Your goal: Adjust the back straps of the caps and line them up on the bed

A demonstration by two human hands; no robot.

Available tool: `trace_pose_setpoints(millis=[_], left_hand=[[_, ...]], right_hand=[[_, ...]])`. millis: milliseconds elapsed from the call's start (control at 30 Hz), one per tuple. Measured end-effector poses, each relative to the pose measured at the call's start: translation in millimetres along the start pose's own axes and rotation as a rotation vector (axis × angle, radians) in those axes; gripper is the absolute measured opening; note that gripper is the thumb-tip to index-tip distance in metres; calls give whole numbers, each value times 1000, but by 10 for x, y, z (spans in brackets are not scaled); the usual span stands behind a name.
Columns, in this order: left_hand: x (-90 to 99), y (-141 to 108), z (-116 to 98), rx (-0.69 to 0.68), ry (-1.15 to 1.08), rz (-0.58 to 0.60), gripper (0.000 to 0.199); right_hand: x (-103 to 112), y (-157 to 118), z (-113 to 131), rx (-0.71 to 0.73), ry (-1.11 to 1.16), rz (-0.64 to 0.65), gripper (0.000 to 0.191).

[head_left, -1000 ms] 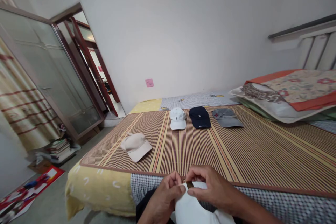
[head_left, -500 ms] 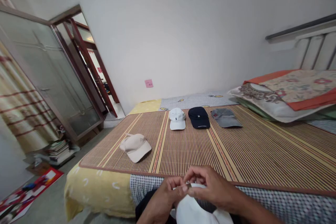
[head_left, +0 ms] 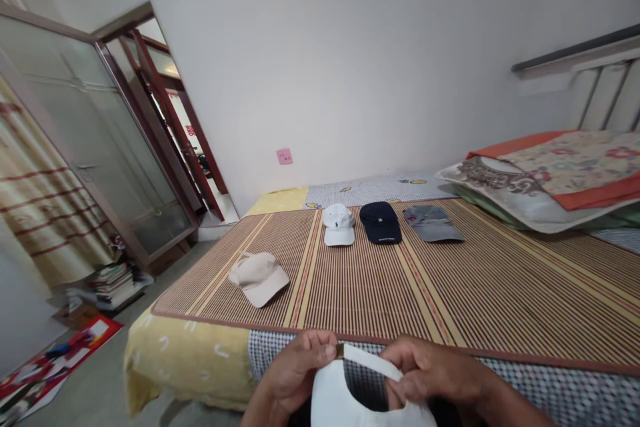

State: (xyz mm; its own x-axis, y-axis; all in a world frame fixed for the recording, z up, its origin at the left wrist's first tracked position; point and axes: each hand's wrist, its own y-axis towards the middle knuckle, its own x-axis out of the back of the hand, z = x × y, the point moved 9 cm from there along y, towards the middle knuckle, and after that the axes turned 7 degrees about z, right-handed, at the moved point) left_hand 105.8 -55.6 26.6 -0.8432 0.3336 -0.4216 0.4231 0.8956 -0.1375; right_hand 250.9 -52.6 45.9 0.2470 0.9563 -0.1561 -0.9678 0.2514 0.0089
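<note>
A white baseball cap [head_left: 360, 407] is held low in front of me, its back strap and the arched opening beneath it turned upward. My left hand [head_left: 305, 367] pinches the strap's left end, by a small brownish metal buckle. On the other side, my right hand [head_left: 420, 373] grips the strap where it meets the cap, with some fingers behind the opening. The cap's brim is out of view. Beyond my hands a beige cap [head_left: 259, 278] lies on the striped mat [head_left: 360, 293]. Farther back, a white cap [head_left: 339, 225], a navy cap [head_left: 381, 223] and a grey cap [head_left: 433, 223] form a row.
The mat covers a bed with a yellow cover [head_left: 185, 363] at its front left corner. Pillows [head_left: 530, 203] lie at the back right under a patterned cloth. Left of the bed are a glass-paneled door [head_left: 95, 127], a stack of books [head_left: 114, 285] and a curtain [head_left: 40, 180].
My hands have moved apart, the right one sliding rightward along the strap. More of the strap and the cap's back opening now shows between them.
</note>
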Motion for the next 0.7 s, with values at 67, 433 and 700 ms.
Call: trace_pose_setpoints(millis=[67, 433, 700], left_hand=[[6, 7, 23, 4, 1, 28, 44], [-11, 43, 106, -42, -210, 66, 40], [40, 47, 139, -64, -261, 69, 35]], right_hand=[[67, 4, -66, 46, 140, -57, 56], [159, 77, -80, 249, 462, -171, 50], [335, -37, -355, 179, 477, -343, 47]])
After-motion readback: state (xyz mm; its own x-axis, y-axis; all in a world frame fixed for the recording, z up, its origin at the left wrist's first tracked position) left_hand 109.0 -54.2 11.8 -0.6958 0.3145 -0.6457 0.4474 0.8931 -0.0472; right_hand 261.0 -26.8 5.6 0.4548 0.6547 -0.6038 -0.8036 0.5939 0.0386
